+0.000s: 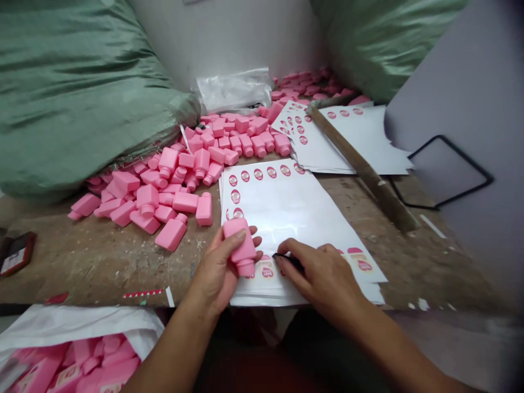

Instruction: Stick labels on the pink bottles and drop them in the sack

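My left hand (221, 267) is closed around a pink plastic bottle (240, 244), its neck pointing down toward me. No label shows on the side facing me. Just right of it, my right hand (317, 267) pinches a small dark tool (291, 260), whose kind I cannot make out. The tool's tip is at the lower row of stickers on a white sticker sheet (286, 213). Pink-and-cream labels (267, 268) line that lower edge, partly covered by my hands. Small oval stickers (257, 174) run along the sheet's top and left side.
Many pink bottles (184, 202) lie heaped at the left and back. More sticker sheets (360, 136) sit under a wooden bar (360, 164) near a black wire frame (442, 169). Green sacks (82, 98) flank the table. A white bag (94, 322) of labelled bottles stands below the front edge.
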Demonstrator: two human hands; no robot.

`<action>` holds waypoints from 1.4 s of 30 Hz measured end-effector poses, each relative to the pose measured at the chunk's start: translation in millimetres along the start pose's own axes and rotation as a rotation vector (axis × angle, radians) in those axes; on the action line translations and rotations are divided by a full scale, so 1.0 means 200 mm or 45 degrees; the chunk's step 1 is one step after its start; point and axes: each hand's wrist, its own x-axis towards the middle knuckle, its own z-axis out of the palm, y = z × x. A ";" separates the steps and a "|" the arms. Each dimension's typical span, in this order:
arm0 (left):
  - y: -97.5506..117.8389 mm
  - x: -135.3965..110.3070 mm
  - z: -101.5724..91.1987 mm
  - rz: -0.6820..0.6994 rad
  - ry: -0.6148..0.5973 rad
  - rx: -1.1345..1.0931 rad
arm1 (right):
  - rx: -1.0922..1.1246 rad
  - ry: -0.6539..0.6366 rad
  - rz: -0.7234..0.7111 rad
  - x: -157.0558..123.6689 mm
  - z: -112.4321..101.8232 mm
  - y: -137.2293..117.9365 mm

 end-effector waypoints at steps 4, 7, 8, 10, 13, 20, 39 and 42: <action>-0.06 0.02 -0.03 0.010 0.045 -0.032 | -0.096 0.067 -0.037 0.00 0.01 -0.01; -0.06 0.03 -0.04 -0.025 0.051 -0.066 | -0.112 0.081 -0.051 0.00 0.02 -0.01; -0.06 0.03 -0.04 -0.033 0.054 -0.072 | -0.107 0.074 -0.051 0.00 0.02 -0.01; -0.06 0.03 -0.04 -0.039 0.050 -0.075 | -0.097 0.062 -0.052 0.00 0.02 -0.01; -0.07 0.03 -0.05 -0.023 0.022 -0.067 | -0.094 0.050 -0.054 0.01 0.02 -0.01; -0.08 0.03 -0.05 -0.034 0.002 -0.074 | 0.092 -0.120 0.083 0.03 0.00 -0.01; -0.06 0.02 -0.05 -0.015 -0.029 -0.119 | 0.291 -0.122 0.325 0.05 0.01 -0.02; -0.06 0.02 -0.05 -0.006 -0.018 -0.069 | 0.815 -0.203 0.559 0.07 -0.04 0.00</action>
